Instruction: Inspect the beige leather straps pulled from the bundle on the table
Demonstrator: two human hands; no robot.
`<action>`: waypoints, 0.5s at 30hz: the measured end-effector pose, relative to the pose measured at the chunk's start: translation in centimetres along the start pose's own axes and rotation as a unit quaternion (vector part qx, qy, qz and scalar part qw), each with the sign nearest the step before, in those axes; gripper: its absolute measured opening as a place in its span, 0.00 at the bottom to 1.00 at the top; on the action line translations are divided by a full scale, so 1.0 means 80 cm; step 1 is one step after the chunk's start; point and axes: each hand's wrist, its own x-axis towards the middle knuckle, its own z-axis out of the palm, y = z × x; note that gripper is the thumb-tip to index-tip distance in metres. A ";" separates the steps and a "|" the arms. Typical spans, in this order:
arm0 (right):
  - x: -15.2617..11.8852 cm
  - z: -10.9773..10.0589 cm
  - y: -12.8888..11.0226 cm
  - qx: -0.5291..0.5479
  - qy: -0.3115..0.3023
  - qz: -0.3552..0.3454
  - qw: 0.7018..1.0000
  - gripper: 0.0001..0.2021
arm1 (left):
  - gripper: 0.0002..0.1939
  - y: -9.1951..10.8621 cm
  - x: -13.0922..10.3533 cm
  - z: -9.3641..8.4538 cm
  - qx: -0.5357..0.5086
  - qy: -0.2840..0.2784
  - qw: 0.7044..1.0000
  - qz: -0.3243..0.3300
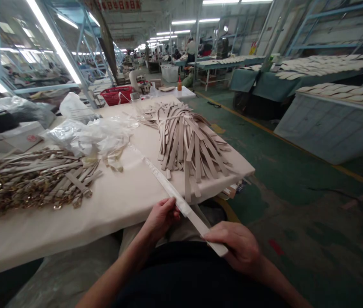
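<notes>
A long pale strip (197,221) runs slantwise from the tabletop down to my lap side, its far part inside a thin clear plastic sleeve (160,177). My left hand (164,216) pinches the sleeved strip near the table's front edge. Closer to me, my right hand (234,244) is closed round the bare near end. Just beyond the strip, a large bundle of beige straps (181,137) lies fanned out on the covered table (117,214). To the left is a heap of straps with metal buckles (24,184).
Crumpled clear plastic bags (88,134) lie behind the buckled straps. A red basket (116,95), a glass jar (135,98) and an orange bottle (179,83) stand farther back. A grey bin (329,124) stands on the floor at right.
</notes>
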 end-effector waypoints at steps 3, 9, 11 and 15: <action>0.004 0.010 0.007 -0.004 -0.006 -0.010 1.000 0.10 | 0.21 -0.004 -0.006 0.004 0.028 -0.016 0.999 -0.009; 0.027 0.021 0.031 -0.038 0.052 -0.023 0.998 0.11 | 0.19 -0.018 -0.011 0.010 0.010 -0.049 0.998 -0.039; 0.036 0.023 0.039 -0.021 0.049 -0.038 0.998 0.11 | 0.18 -0.022 -0.008 0.010 0.004 -0.056 0.998 -0.041; 0.036 0.021 0.039 0.109 -0.022 0.007 0.994 0.09 | 0.19 -0.017 0.007 0.011 -0.004 -0.054 0.998 -0.028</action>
